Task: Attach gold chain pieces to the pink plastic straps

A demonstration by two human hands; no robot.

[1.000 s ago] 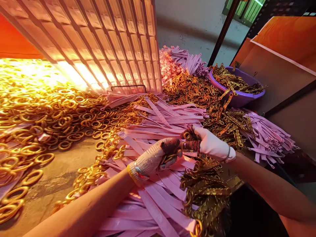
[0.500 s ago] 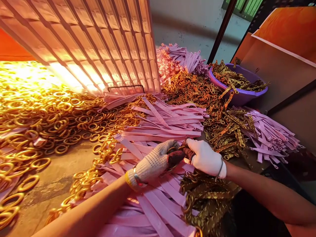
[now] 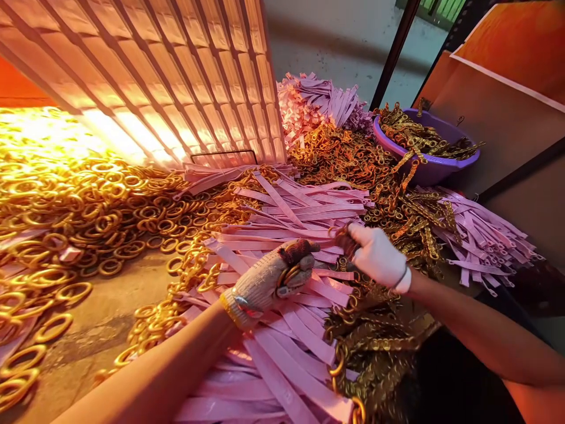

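My left hand [image 3: 267, 282], in a dotted knit glove with dark fingertips, is closed around a few gold rings [image 3: 289, 275] whose edges show between the fingers. It hangs over a heap of pink straps [image 3: 282, 377]. To its right, my right hand [image 3: 377, 256], in a white glove with dark fingertips, has its fingers pressed together; a small gold loop shows at their tips, but what it belongs to is unclear. Below this hand lie dark gold chain pieces [image 3: 375, 347], some joined to strap ends by rings.
Many loose gold rings [image 3: 106, 221] cover the floor on the left, beside a ribbed, brightly lit panel [image 3: 212, 82]. A purple basin [image 3: 432, 171] full of chain pieces stands at the back right. More pink straps [image 3: 485, 238] lie below it.
My hands have come apart. The left has turned and drawn down and left, showing the rings in it; the right has moved slightly up and right.
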